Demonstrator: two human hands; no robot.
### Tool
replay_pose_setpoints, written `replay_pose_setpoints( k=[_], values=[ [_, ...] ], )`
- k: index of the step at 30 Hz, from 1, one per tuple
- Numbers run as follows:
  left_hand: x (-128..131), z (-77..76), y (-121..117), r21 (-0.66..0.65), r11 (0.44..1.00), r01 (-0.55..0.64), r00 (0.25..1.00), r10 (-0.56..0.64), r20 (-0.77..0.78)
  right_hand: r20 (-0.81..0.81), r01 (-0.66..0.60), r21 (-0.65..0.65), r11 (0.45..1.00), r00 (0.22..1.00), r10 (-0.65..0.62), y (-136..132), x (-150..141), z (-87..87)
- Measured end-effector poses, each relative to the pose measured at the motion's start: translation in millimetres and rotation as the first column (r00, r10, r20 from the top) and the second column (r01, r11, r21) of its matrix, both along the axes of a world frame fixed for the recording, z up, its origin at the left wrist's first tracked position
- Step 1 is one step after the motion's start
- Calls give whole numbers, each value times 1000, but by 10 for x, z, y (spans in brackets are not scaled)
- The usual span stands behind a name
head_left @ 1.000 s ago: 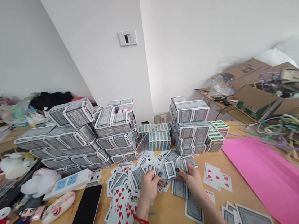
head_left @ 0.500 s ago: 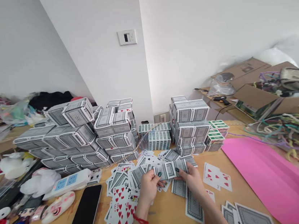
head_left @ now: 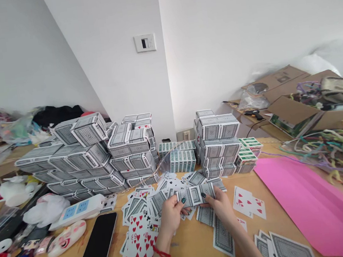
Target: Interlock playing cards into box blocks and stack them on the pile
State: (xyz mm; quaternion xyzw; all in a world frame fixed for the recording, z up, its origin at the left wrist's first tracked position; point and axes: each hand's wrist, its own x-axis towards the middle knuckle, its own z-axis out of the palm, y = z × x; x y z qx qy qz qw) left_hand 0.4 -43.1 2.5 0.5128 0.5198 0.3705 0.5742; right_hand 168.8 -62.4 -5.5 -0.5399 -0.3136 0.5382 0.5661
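You hold a strip (head_left: 195,195) of patterned cards between both hands, in the middle of the table (head_left: 189,251) and raised a little over the loose cards (head_left: 157,203). Your left hand (head_left: 171,212) pinches its left end, thumb on top; your right hand (head_left: 220,206) pinches the other end the same way — both grips are narrow, closed on the strip. (What the fingers do underneath is hidden.) A red bracelet (head_left: 161,252) circles your left wrist.

Left of your left forearm, face-up hearts (head_left: 139,249) overlap in a heap, with a phone (head_left: 94,252) beside them and a power strip (head_left: 78,211) beyond. A face-down card (head_left: 222,239) lies partly under your right forearm; to its right are two red fives (head_left: 244,201), and nearer you a few more backs (head_left: 290,247). The pink sheet (head_left: 312,203) lies further right.

Behind the loose cards stand card-covered blocks, stacked in a left pile (head_left: 81,160), a middle pile (head_left: 132,150) and a right pile (head_left: 219,139) — with green boxes (head_left: 246,159) against that last one.
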Motion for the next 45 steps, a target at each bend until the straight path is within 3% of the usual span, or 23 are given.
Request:
replay_pose_setpoints(
  k=[10,28,45],
  values=[
    [-21,-41,4,12,1000,26,999,-26,-22,26,-38,-35,999,999,39,5,19,-12],
    [11,-28,-17,9,1000,-10,1000,10,-14,-4,3,-25,1000,1000,-3,3,-61,-67],
    [28,-49,-19,11,999,37,999,-36,-40,-17,-79,-4,997,997,79,-23,-141,-41]
  ],
)
